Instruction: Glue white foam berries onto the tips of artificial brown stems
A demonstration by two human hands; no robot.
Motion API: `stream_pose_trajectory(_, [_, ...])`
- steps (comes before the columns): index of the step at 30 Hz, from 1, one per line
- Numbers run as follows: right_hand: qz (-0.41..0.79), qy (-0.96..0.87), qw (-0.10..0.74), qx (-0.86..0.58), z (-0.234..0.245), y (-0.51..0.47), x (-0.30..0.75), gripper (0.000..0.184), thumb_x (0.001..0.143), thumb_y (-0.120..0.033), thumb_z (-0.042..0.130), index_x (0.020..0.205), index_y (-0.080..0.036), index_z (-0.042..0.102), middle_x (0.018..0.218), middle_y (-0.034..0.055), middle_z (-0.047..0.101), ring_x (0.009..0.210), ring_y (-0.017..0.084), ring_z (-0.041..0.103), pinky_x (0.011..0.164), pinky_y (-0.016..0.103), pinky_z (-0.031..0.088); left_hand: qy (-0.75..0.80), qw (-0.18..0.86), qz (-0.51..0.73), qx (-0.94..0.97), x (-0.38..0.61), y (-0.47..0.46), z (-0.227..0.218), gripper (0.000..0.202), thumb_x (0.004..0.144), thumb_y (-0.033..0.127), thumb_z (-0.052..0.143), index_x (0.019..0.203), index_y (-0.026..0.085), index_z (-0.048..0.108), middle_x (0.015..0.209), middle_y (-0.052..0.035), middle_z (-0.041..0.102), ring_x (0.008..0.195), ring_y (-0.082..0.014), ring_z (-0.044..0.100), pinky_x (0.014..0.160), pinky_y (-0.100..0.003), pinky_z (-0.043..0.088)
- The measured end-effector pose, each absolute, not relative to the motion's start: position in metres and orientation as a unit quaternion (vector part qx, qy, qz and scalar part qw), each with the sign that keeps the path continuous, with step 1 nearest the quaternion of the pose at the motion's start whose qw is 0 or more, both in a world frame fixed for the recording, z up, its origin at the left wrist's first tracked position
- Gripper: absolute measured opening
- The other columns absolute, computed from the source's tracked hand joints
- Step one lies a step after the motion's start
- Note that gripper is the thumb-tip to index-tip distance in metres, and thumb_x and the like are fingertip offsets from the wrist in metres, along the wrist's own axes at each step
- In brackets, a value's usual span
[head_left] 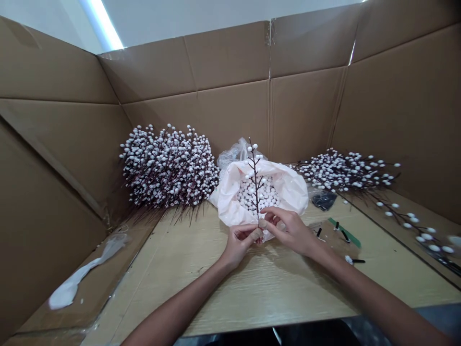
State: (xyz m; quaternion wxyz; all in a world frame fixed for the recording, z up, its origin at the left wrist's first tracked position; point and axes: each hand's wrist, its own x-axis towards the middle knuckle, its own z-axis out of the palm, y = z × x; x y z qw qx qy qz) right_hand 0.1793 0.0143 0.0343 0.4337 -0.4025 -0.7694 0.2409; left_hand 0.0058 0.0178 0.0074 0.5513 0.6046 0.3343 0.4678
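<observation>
My left hand (240,241) and my right hand (286,230) meet over the tabletop, both pinching the lower stem of a small artificial berry sprig (255,175). The sprig stands upright, with a dark brown stem and white berries. Its lower end is partly hidden by my fingertips. Just behind my hands lies pale pink wrapping (291,190), opened around a mass of loose white berries (258,194).
A large bundle of white-berried branches (169,168) lies to the left, and a lower bundle (345,173) to the right. Behind the pink wrapping is clear plastic (237,154). Cardboard walls (226,62) surround the wooden table (252,293), which holds a green strip (345,232) and small black pieces (342,235).
</observation>
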Motion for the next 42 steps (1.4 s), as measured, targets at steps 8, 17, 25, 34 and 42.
stream_pose_trajectory(8, [0.248,-0.773,0.43,-0.395,0.032,0.014,0.178,0.02,0.088,-0.029,0.051,0.092,-0.014,0.065,0.086,0.0073,0.069,0.078,0.017,0.063,0.071,0.029,0.047,0.336,0.55,0.453,0.616,0.007,0.016,0.011,0.031,0.073,0.041,0.072,0.065,0.011,0.072,0.056,-0.0029,0.06,0.055,-0.012,0.05,0.057,-0.023,0.039])
stream_pose_trajectory(17, [0.228,-0.773,0.445,-0.391,0.029,0.014,0.175,0.016,0.087,-0.029,0.054,0.084,-0.016,0.064,0.077,0.0043,0.069,0.069,0.015,0.062,0.065,0.027,0.047,0.347,0.545,0.439,0.625,0.007,0.014,0.012,0.029,0.072,0.041,0.072,0.066,0.013,0.074,0.056,-0.0032,0.063,0.055,-0.013,0.052,0.057,-0.024,0.04])
stream_pose_trajectory(25, [0.228,-0.758,0.464,-0.398,0.028,0.012,0.172,0.012,0.083,-0.026,0.058,0.081,-0.016,0.064,0.075,0.0041,0.068,0.069,0.015,0.063,0.064,0.025,0.047,0.344,0.549,0.429,0.629,0.007,0.015,0.01,0.027,0.072,0.039,0.073,0.067,0.013,0.075,0.057,-0.0042,0.066,0.055,-0.0133,0.054,0.057,-0.024,0.042])
stream_pose_trajectory(34, [0.294,-0.723,0.471,-0.411,0.03,0.011,0.169,0.012,0.081,-0.025,0.057,0.078,-0.016,0.064,0.072,0.0037,0.067,0.067,0.015,0.06,0.062,0.025,0.046,0.348,0.533,0.424,0.644,0.007,0.014,0.011,0.03,0.073,0.041,0.072,0.064,0.012,0.073,0.059,-0.0052,0.066,0.056,-0.0139,0.055,0.058,-0.024,0.042])
stream_pose_trajectory(42, [0.372,-0.683,0.482,-0.403,0.024,0.015,0.168,0.014,0.078,-0.028,0.059,0.074,-0.016,0.063,0.07,0.0025,0.064,0.067,0.015,0.059,0.064,0.025,0.046,0.364,0.524,0.418,0.647,0.009,0.014,0.014,0.03,0.07,0.041,0.073,0.063,0.012,0.073,0.058,-0.0051,0.067,0.054,-0.0131,0.055,0.055,-0.023,0.042])
